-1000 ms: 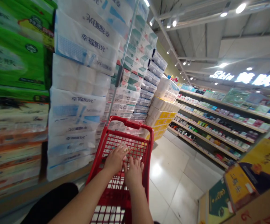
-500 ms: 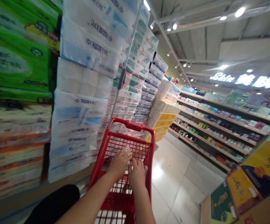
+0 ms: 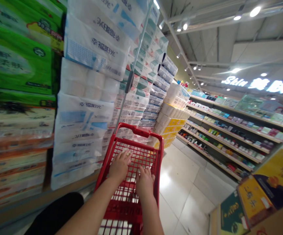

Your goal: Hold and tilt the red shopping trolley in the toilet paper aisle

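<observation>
A tall stack of white-and-blue plastic-wrapped paper rolls stands left of the red plastic shopping cart with grid panels, which lies below both hands in view; contact is unclear. The left hand reaches farther forward, fingers bent; whether they pinch anything, I cannot tell. Near it, the right hand has loosely curled, slightly parted fingers.

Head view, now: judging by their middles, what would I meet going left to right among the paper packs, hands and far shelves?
Green packs, white packs of rolls, left hand, right hand, far shelves.
</observation>
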`<state>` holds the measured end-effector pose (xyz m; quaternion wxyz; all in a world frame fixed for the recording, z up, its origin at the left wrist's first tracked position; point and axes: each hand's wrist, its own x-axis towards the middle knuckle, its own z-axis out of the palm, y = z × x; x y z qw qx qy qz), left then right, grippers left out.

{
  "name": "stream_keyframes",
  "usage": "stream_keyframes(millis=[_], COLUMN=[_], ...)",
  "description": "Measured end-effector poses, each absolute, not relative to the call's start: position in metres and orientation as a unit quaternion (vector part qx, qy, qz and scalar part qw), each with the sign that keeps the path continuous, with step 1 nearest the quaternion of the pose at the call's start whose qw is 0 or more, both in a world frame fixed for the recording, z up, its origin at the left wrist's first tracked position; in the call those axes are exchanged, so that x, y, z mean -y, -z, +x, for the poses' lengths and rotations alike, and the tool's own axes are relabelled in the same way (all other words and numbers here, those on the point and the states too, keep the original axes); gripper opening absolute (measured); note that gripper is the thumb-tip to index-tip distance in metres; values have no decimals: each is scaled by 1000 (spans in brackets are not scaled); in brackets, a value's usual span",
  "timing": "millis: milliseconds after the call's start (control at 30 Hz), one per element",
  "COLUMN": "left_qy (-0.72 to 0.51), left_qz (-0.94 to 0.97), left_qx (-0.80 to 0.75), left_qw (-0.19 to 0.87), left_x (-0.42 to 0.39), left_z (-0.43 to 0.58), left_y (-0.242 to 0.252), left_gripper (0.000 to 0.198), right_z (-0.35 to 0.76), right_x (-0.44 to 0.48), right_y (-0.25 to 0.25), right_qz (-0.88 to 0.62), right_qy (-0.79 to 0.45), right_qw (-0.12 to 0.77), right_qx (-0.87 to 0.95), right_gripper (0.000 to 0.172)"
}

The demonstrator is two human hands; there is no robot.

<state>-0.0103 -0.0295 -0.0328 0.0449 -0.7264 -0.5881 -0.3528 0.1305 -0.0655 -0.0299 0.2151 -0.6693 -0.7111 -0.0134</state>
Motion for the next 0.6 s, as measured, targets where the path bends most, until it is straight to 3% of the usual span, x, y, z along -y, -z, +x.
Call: stream_keyframes(millis=[467, 600], left_qy=[331, 376], left_qz=[-798, -764], left_qx=[503, 524], left_qw=[-25, 13], left_x=[34, 29], left_z=[-2, -6], left_y=[34, 39], left_gripper=[46, 48], right_z=[131, 131], right_x=[69, 70], right_y=[28, 28], right_qz=[-671, -674], right_qy=[2, 6], right_qw=[214, 210], right_qx=[710, 708], right_gripper=[38, 38])
